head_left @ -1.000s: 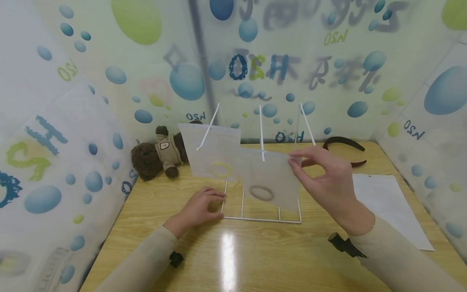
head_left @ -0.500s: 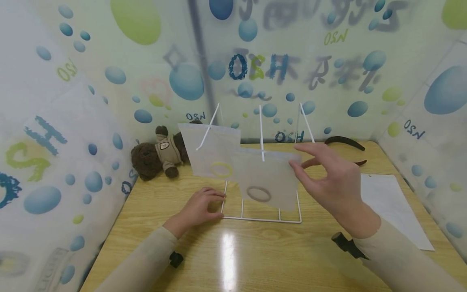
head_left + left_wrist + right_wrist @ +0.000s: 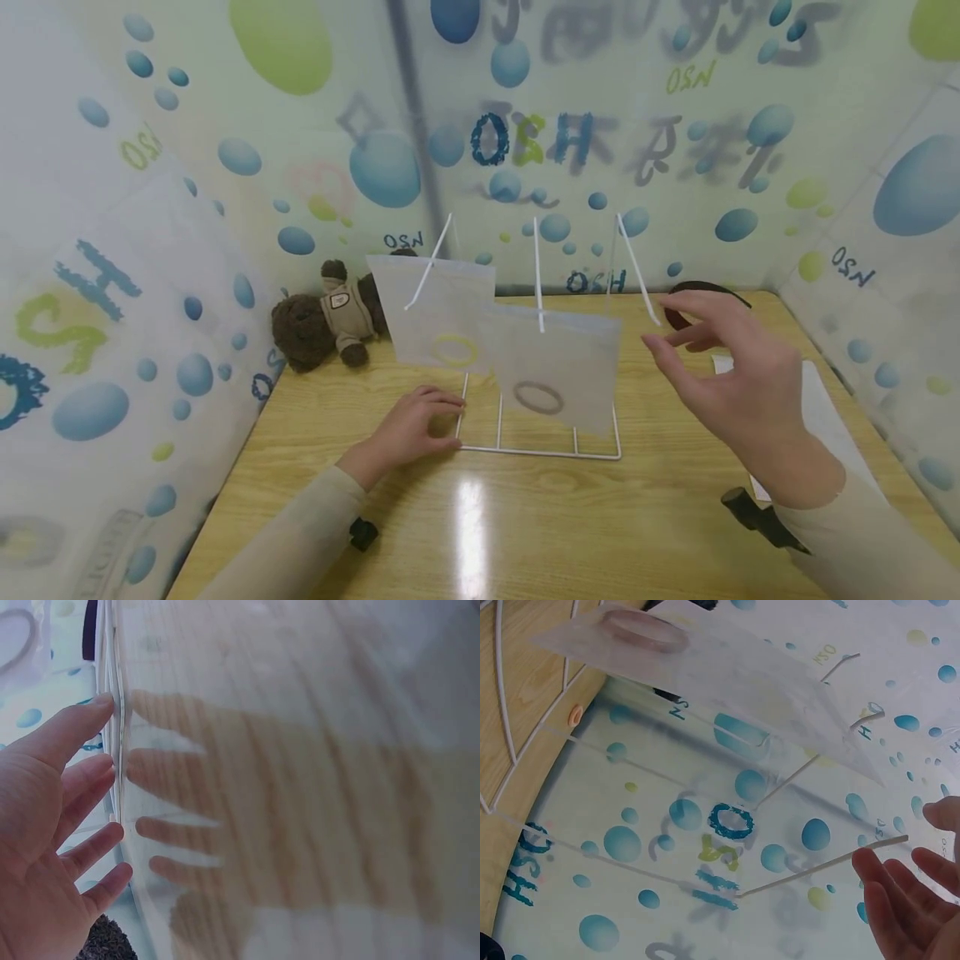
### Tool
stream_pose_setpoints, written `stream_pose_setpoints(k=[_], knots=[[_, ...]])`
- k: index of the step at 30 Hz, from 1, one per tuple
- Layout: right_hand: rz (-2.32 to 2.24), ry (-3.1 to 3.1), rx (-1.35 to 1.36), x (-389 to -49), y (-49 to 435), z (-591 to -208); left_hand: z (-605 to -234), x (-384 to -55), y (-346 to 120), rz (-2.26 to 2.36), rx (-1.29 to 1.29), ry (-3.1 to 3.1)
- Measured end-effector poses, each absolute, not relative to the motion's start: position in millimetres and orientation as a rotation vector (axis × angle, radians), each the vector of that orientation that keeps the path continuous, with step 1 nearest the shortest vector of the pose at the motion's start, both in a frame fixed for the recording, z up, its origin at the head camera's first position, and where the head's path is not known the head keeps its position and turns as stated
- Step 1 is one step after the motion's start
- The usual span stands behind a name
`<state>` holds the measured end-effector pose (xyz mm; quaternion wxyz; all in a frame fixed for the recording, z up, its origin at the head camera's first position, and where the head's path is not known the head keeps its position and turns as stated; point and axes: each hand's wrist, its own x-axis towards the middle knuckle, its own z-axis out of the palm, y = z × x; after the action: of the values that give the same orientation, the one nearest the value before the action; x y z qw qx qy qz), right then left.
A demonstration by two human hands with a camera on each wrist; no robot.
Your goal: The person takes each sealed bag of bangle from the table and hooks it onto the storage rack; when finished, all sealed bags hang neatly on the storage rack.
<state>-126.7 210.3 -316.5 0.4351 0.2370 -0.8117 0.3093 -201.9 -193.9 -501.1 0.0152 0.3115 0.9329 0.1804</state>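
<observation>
Evidently, the work at the white wire rack [image 3: 538, 452] calls for a steady base. The left grip [image 3: 408, 425] rests at the near left corner, its relaxed fingers touching the wire and clasping nothing; light downward pressure there would probably serve better than any pull. The right grip [image 3: 738, 379] is empty, thumb and fingers parted, close by the tip of the right hook [image 3: 637, 271]; whether it touches cannot be told. Moving slowly and sideways around that tip would be wise, since a knock could set the bags swinging or shift the rack.

The nearer bag [image 3: 555, 354], translucent with a brown ring [image 3: 516, 392] showing in it, hangs from the middle hook [image 3: 538, 275], apart from the right grip and to its left. The farther bag [image 3: 420, 321], with a yellow ring [image 3: 435, 347], hangs on the left hook [image 3: 429, 262], above and beyond the left grip. The rack stands on the table [image 3: 375, 533] between both grips.
</observation>
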Motion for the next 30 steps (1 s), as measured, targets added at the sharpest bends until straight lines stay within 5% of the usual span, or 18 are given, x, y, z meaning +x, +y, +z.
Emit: stream_pose_setpoints(k=[30], knots=[[0.651,-2.433,0.294,-146,341,-387,-501,-201,-193,0.55,0.977,2.905]])
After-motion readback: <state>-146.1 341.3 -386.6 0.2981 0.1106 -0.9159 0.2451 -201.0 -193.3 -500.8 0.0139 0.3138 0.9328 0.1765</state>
